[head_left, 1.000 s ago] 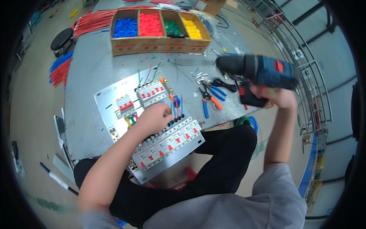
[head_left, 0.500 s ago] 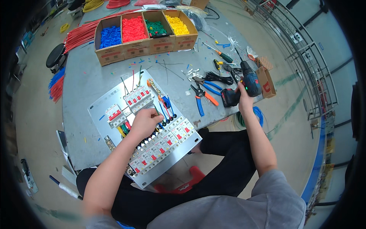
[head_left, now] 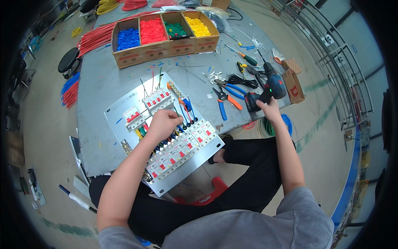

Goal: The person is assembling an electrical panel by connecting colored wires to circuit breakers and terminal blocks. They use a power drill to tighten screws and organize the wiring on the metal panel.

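Note:
My left hand (head_left: 165, 124) is closed in a pinch over the middle of a metal mounting plate (head_left: 195, 155), its fingertips on what looks like a thin wire among the upright wire ends. Below it runs a row of white circuit breakers (head_left: 181, 154) with red levers. Above the hand are a second breaker group (head_left: 158, 99) and a smaller breaker (head_left: 132, 118) with yellow, green and red wires. My right hand (head_left: 271, 110) has its fingers around the lower handle of a black and blue cordless drill (head_left: 275, 85), which lies at the table's right edge.
Cable strippers (head_left: 224, 97) with blue and orange handles, pliers (head_left: 235, 90), black cable ties (head_left: 241, 81) and a screwdriver (head_left: 248, 59) lie left of the drill. A cardboard bin (head_left: 161, 50) of coloured sleeves stands behind the plate. A small carton (head_left: 293, 86) sits beyond the drill.
The whole view has shifted slightly. My right hand has slid down the drill's handle toward me, while the drill has stayed about where it was. My left hand remains over the wires.

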`<action>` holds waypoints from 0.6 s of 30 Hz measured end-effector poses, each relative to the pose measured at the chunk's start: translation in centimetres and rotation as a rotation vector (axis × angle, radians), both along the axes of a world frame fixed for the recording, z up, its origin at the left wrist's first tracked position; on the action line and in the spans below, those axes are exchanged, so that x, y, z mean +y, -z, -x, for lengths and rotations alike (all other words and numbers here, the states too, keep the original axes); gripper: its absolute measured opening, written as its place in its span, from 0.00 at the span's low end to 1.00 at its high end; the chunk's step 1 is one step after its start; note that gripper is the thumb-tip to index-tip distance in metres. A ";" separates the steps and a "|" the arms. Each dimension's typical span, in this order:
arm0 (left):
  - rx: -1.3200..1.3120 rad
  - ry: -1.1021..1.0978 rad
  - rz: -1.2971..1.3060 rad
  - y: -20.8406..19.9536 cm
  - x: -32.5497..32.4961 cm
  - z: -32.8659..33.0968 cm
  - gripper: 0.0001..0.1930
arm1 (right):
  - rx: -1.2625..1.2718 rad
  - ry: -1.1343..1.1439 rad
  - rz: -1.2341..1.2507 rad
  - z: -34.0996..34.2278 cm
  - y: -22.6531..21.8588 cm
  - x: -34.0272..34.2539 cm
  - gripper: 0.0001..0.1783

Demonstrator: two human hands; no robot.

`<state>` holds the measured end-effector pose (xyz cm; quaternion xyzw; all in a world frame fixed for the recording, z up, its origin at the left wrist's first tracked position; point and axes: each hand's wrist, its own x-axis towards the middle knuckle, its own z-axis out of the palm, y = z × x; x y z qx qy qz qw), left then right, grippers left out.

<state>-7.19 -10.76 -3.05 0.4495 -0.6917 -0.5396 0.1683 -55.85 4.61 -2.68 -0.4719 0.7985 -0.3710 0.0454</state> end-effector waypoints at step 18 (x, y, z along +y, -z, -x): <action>0.012 -0.070 -0.124 -0.2 0.1 -1.2 0.09 | 0.513 -1.124 -0.288 -29.6 -5.5 -16.5 0.13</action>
